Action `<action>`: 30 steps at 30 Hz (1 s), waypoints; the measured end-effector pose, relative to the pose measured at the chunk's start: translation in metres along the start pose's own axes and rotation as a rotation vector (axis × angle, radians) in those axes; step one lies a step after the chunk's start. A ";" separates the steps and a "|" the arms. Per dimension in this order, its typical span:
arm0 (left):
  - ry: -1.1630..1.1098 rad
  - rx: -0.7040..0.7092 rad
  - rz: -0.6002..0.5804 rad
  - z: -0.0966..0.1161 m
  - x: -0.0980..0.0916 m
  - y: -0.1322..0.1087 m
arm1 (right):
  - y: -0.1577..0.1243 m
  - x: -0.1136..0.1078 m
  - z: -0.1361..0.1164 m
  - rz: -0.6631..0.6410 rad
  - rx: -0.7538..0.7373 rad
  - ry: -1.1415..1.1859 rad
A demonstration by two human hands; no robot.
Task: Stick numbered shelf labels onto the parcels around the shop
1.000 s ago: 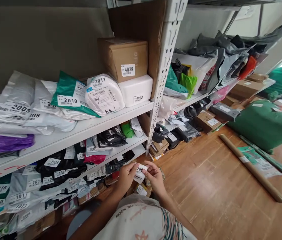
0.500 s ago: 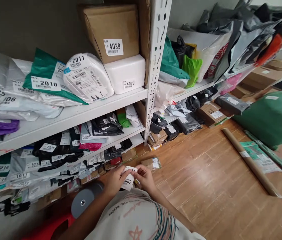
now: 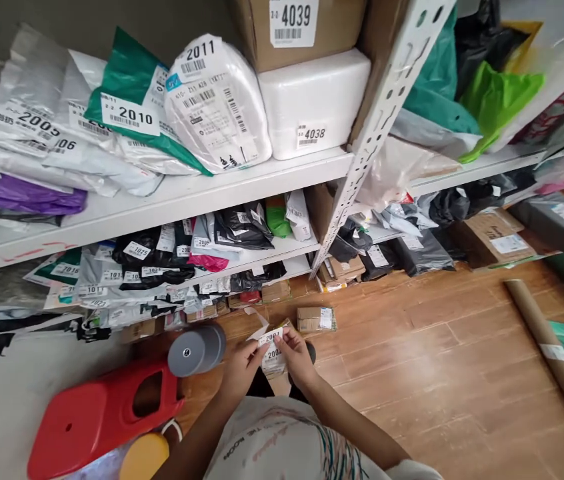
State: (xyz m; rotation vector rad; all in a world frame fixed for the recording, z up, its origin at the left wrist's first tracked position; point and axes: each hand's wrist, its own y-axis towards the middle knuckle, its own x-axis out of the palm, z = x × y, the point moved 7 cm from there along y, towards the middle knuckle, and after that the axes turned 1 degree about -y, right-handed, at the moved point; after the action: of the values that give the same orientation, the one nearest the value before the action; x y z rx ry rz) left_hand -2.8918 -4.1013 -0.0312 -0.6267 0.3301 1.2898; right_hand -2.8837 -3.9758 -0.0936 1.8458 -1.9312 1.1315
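Observation:
A white barcode label printed 2001 is pinched between my two hands at waist height. My left hand grips its left end, fingers closed. On the other end my right hand is closed, thumb and fingers together. Just below it hangs another label reading 2002; whether the two are joined, I cannot tell. A pale curled strip rises behind my left hand. Whatever lies under the labels is partly hidden by my fingers.
A white shelf holds numbered parcels, including a green bag and a white box. A perforated post divides the racks. A small carton and cardboard tube lie on the floor. A red stool stands lower left.
My view has shifted, so the shelves look nearer and the red stool shows more fully. My hands now hold the 2001 label in plain sight above 2002.

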 end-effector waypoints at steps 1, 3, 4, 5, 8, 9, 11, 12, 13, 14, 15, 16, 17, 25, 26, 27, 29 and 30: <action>-0.030 -0.001 -0.015 -0.010 0.000 0.007 | 0.009 0.000 0.008 0.006 -0.005 0.007; -0.092 -0.035 -0.028 -0.039 0.000 0.030 | 0.032 -0.003 0.026 0.023 0.001 0.029; -0.113 -0.064 -0.022 -0.059 0.000 0.045 | 0.046 -0.008 0.038 0.036 0.011 0.038; -0.121 -0.098 -0.008 -0.084 0.000 0.063 | 0.061 -0.014 0.052 0.053 0.025 0.046; -0.065 -0.196 0.086 -0.183 -0.006 0.134 | 0.117 -0.045 0.109 0.123 0.083 0.060; -0.031 -0.221 0.126 -0.222 -0.008 0.162 | 0.139 -0.058 0.133 0.149 0.102 0.058; 0.037 -0.268 0.215 -0.303 -0.010 0.219 | 0.188 -0.087 0.189 0.188 0.122 0.035; 0.071 -0.282 0.261 -0.343 -0.010 0.247 | 0.215 -0.100 0.218 0.194 0.124 0.014; 0.104 -0.289 0.303 -0.381 -0.009 0.272 | 0.243 -0.112 0.248 0.192 0.120 -0.008; 0.135 -0.288 0.339 -0.416 -0.006 0.295 | 0.271 -0.122 0.278 0.183 0.112 -0.029; 0.160 -0.279 0.370 -0.448 -0.003 0.314 | 0.300 -0.129 0.307 0.167 0.103 -0.046; 0.182 -0.262 0.398 -0.476 0.001 0.330 | 0.328 -0.135 0.335 0.145 0.096 -0.060; 0.201 -0.238 0.422 -0.500 0.005 0.343 | 0.356 -0.138 0.361 0.119 0.089 -0.069; 0.388 0.063 0.412 -0.591 0.028 0.361 | 0.498 -0.127 0.488 -0.182 -0.134 -0.045; 0.412 0.079 0.382 -0.595 0.030 0.361 | 0.503 -0.127 0.498 -0.180 -0.158 -0.023; 0.408 0.115 0.348 -0.596 0.032 0.361 | 0.506 -0.128 0.506 -0.172 -0.183 0.001; 0.335 0.177 0.282 -0.599 0.034 0.364 | 0.507 -0.127 0.519 -0.148 -0.230 0.039; 0.273 0.189 0.255 -0.602 0.033 0.365 | 0.507 -0.127 0.524 -0.130 -0.251 0.047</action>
State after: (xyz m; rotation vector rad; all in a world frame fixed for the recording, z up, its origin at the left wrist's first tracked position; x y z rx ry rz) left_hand -3.1651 -4.3843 -0.6167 -0.6134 0.7677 1.3964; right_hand -3.1586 -4.2786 -0.7099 1.7632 -1.8049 0.8425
